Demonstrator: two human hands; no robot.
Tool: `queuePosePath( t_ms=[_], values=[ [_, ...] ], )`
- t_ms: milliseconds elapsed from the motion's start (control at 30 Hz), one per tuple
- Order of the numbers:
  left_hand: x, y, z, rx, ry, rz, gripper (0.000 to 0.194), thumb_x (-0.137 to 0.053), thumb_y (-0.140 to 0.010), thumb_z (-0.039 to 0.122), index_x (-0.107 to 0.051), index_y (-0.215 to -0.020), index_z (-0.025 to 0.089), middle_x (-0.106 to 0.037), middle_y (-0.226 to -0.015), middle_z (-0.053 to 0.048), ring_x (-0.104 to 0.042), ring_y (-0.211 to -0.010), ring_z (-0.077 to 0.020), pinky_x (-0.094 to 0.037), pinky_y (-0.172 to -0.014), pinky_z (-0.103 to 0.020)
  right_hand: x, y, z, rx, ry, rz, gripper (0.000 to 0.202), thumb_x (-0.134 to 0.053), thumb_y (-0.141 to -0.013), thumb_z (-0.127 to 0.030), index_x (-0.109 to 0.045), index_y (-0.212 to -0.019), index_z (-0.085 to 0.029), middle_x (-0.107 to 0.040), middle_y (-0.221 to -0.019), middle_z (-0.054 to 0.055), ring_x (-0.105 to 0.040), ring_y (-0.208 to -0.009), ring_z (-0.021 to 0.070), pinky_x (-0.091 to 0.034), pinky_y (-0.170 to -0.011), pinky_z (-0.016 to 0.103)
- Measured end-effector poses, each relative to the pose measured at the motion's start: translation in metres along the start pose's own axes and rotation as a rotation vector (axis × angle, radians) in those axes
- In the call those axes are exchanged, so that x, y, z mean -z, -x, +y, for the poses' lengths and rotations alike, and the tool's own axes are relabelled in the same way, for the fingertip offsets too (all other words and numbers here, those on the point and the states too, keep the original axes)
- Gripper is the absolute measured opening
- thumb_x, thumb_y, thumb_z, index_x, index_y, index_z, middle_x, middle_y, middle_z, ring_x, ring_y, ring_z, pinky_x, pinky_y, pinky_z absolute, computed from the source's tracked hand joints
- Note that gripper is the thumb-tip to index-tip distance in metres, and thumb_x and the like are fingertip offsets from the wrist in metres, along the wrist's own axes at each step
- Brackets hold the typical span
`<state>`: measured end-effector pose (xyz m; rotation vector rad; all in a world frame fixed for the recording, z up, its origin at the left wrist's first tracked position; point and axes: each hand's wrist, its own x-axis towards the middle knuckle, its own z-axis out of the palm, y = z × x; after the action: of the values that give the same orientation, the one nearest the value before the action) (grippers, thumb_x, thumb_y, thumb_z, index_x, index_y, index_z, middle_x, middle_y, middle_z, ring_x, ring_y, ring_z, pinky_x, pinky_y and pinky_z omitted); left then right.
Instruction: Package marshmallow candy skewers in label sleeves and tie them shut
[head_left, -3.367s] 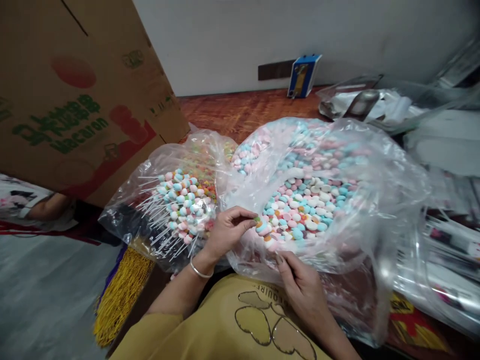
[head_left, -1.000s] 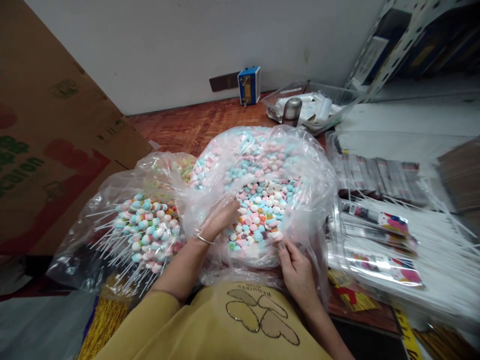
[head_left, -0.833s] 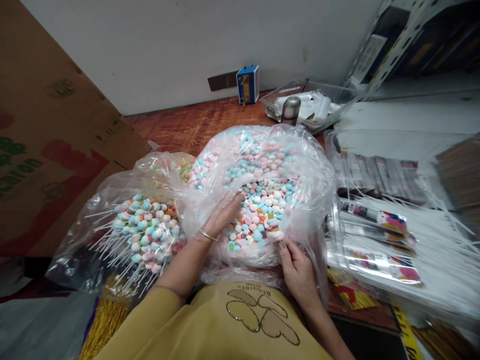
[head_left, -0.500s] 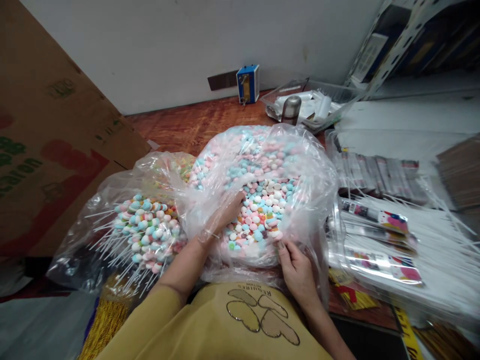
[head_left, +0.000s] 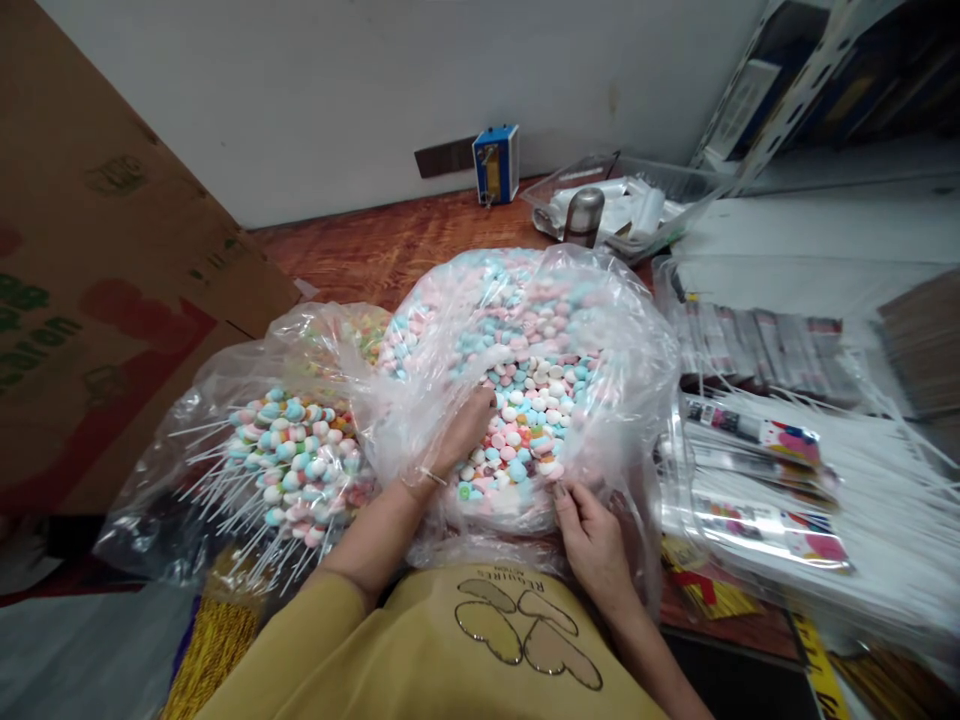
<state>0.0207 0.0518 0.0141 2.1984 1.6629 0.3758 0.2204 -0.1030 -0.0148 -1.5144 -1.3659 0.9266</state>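
The left hand [head_left: 459, 432] has pushed further into the large clear plastic bag of loose candies [head_left: 525, 380] than it was a second ago, when it lay nearer the bag's left wall; now its fingers [head_left: 480, 405] sit among the pink, blue and white pieces at the middle of the heap, curled down onto them, though the film over the wrist and the candies about the tips hide whether they have closed on one, so I cannot tell. The thin bangle [head_left: 431, 476] on that wrist shows through the plastic. The right hand [head_left: 592, 535] has kept its place throughout, its fingers pinched together on the near rim of the bag, holding the mouth open toward the person. The bag rests in front of the yellow shirt [head_left: 450, 650], and touching it on the left lies a second clear bag of finished lollipops [head_left: 292, 460], their white sticks fanned outward. Judging from this, the reach is a fresh dip into the loose heap. To the right lie bundles of white sticks [head_left: 862, 470] and printed wrappers [head_left: 757, 520]; a cardboard box [head_left: 112, 280] stands at left, a small blue device [head_left: 496, 163] by the wall.
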Motion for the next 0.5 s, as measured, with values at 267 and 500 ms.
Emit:
queuePosePath(
  t_ms=[267,500],
  values=[
    [0.0032,-0.0002,0.0109,-0.027,-0.041,0.021,0.006,-0.056,-0.091,0.014,-0.058,-0.093,0.02,-0.064,-0.095,-0.007,-0.057,-0.088,-0.0221,-0.043,-0.079,-0.033,0.0002,-0.0006,0.0014,-0.013,-0.005,-0.013,0.04,-0.049,-0.097,-0.048,-0.074,-0.101,-0.017,-0.077,-0.085,0.008,-0.068,-0.074,0.0224,-0.054,-0.069,0.029],
    [-0.0024,-0.003,0.0076,-0.08,-0.064,0.063,0.011,-0.06,-0.091,0.012,-0.055,-0.096,0.021,-0.062,-0.105,-0.006,-0.058,-0.096,-0.0214,-0.045,-0.083,-0.032,-0.0009,-0.0015,0.0024,-0.032,-0.033,-0.017,0.04,-0.049,-0.096,-0.047,-0.074,-0.104,-0.017,-0.078,-0.091,0.009,-0.07,-0.08,0.0237,-0.055,-0.073,0.03]
  ],
)
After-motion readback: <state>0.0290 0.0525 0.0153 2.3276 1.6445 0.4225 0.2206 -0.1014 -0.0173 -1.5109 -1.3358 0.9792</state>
